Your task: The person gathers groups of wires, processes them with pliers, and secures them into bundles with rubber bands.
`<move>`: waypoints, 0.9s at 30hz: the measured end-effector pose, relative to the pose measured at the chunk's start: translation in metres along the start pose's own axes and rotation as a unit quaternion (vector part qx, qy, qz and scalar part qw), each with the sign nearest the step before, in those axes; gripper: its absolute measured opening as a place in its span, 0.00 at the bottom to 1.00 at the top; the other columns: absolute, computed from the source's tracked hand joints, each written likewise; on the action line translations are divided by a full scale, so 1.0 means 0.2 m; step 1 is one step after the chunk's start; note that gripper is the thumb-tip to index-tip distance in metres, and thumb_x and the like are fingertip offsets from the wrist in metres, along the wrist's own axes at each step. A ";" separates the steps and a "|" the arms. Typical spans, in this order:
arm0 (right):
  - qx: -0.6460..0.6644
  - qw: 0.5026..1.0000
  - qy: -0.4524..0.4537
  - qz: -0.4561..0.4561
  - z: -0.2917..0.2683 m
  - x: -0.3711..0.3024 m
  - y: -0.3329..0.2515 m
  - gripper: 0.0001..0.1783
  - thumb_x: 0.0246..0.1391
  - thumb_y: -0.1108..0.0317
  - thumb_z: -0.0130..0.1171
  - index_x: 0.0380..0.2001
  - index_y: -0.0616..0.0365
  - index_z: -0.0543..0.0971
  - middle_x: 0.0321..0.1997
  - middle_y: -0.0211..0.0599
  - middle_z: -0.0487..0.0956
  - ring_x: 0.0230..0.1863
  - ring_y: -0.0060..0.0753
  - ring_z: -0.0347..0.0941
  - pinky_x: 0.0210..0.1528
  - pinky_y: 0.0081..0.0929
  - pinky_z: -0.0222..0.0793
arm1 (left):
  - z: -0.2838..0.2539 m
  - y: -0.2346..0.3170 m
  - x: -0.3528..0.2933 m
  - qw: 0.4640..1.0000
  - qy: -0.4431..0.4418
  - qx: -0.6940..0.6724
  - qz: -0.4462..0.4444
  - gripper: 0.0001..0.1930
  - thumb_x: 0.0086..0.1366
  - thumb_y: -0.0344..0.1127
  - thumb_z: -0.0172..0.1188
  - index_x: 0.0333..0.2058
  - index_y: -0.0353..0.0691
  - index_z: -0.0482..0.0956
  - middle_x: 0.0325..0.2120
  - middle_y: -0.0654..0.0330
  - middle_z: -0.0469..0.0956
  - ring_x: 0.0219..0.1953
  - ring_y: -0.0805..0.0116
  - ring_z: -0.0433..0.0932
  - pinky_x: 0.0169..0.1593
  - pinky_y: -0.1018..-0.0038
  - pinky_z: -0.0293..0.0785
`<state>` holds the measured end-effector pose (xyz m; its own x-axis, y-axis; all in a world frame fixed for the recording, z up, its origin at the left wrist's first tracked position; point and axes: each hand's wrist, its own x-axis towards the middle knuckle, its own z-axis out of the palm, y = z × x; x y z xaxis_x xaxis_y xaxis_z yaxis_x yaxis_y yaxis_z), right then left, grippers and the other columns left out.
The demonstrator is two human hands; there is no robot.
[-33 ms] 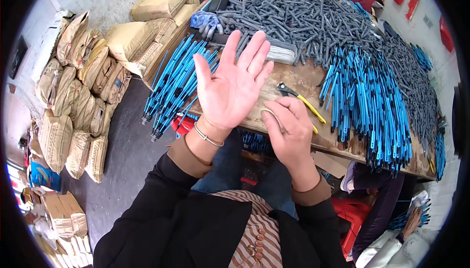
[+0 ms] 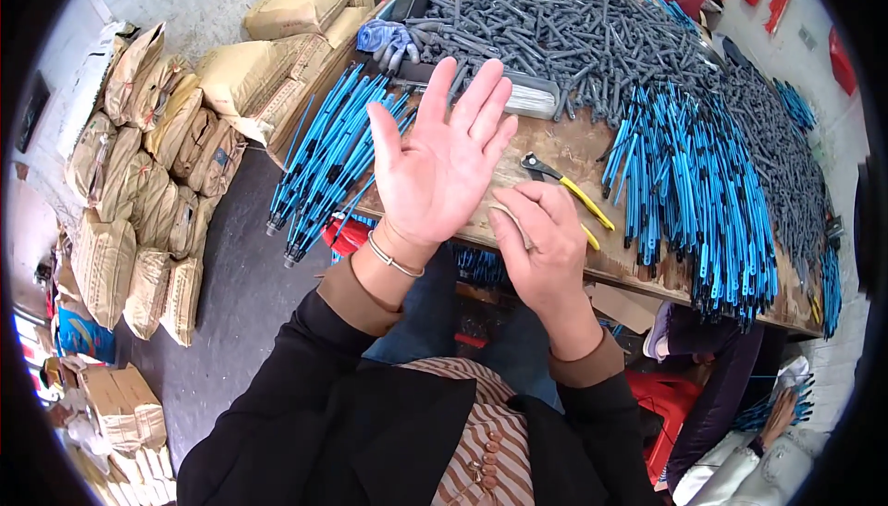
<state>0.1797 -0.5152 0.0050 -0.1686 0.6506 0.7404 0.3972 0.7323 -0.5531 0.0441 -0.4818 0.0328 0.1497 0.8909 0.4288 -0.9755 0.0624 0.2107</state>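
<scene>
My left hand point(image 2: 433, 159) is raised above the table's near edge, palm up, with its fingers stretched out and nothing on it. Close to its right, my right hand point(image 2: 546, 242) is closed, fingers curled and the thumb tip near the index finger. Whatever those fingers may hold is hidden. Just behind my right hand, pliers point(image 2: 566, 187) with yellow handles lie on the wooden table point(image 2: 560, 147). Blue strips with black ends lie in one bundle point(image 2: 338, 150) left of my left hand and in a larger pile point(image 2: 689, 201) to the right.
Grey plastic pieces point(image 2: 546, 30) are heaped across the table's far side. A blue-grey glove point(image 2: 388, 41) lies at the far left. Stacked paper sacks point(image 2: 139, 173) stand left on the dark floor. Another person's legs point(image 2: 726, 376) are at the right, beside a red stool point(image 2: 661, 413).
My right hand has shifted very slightly left. My left hand stays nearly where it was, still spread.
</scene>
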 end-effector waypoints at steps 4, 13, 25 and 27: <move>-0.045 0.998 0.003 -0.044 0.05 0.02 0.04 0.11 0.40 0.78 0.62 0.32 0.63 0.77 0.29 0.39 0.74 0.30 0.38 0.70 0.32 0.30 0.67 | -0.07 -0.04 0.02 0.999 -0.024 0.040 0.012 0.40 0.59 0.68 0.36 0.63 0.48 0.48 0.64 0.46 0.41 0.66 0.51 0.41 0.66 0.58 0.38; -0.152 0.985 -0.010 -0.087 0.18 0.16 0.01 0.10 0.38 0.78 0.61 0.30 0.63 0.77 0.27 0.38 0.74 0.26 0.39 0.69 0.28 0.30 0.66 | -0.15 0.07 0.07 0.962 -0.113 0.244 0.055 0.41 0.59 0.70 0.28 0.64 0.52 0.41 0.64 0.46 0.42 0.66 0.53 0.40 0.65 0.61 0.37; -0.119 0.991 -0.016 -0.058 0.22 0.24 0.07 0.08 0.35 0.79 0.61 0.24 0.62 0.75 0.24 0.37 0.73 0.23 0.37 0.70 0.25 0.29 0.66 | -0.21 0.14 0.10 0.988 -0.055 0.146 0.016 0.43 0.57 0.72 0.27 0.65 0.51 0.37 0.64 0.47 0.40 0.67 0.57 0.38 0.65 0.62 0.35; -0.073 0.994 0.027 -0.077 0.24 0.24 0.07 0.07 0.35 0.80 0.61 0.22 0.61 0.74 0.22 0.37 0.73 0.23 0.37 0.69 0.25 0.29 0.65 | -0.22 0.14 0.11 0.995 -0.036 0.089 0.008 0.44 0.57 0.72 0.26 0.65 0.51 0.36 0.64 0.48 0.40 0.67 0.58 0.37 0.65 0.63 0.33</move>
<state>0.1340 -0.4640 0.0151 -0.1900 0.5177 0.8342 0.4978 0.7831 -0.3727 0.0123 -0.4402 0.0088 0.1518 0.8560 0.4943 -0.9347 -0.0383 0.3534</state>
